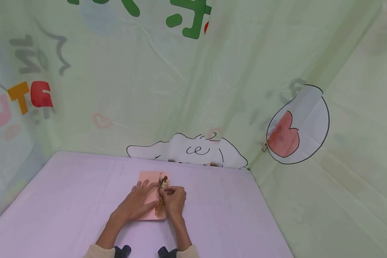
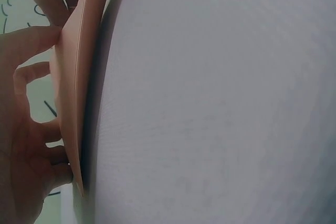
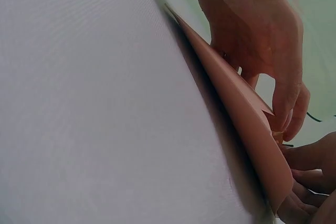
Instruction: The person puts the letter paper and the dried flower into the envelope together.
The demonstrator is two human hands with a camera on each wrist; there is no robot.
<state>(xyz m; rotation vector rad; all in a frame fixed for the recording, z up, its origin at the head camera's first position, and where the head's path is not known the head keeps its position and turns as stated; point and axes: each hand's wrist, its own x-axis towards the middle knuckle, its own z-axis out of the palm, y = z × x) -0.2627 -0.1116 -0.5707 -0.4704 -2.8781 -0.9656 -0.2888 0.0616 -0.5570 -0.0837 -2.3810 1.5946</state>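
A pink folded card or thin booklet (image 1: 149, 175) lies on the table, with a small bunch of dried flowers (image 1: 164, 184) along its right side. The bunch has dark red and cream heads at the far end and straw-coloured stems toward me. My left hand (image 1: 136, 201) rests spread on the card, fingers extended and thumb near the stems. With thumb and forefinger my right hand (image 1: 175, 201) pinches the bunch around its middle, hiding part of it. In the left wrist view the card (image 2: 73, 77) appears edge-on; in the right wrist view its lower edge (image 3: 251, 129) curves up slightly.
A pale lilac cloth covers the table (image 1: 222, 215). Light green printed curtains (image 1: 238, 71) stand behind it and at the sides, with a cartoon drawing (image 1: 198, 150) along the back edge. Dark wrist straps (image 1: 168, 252) sit at both sleeves.
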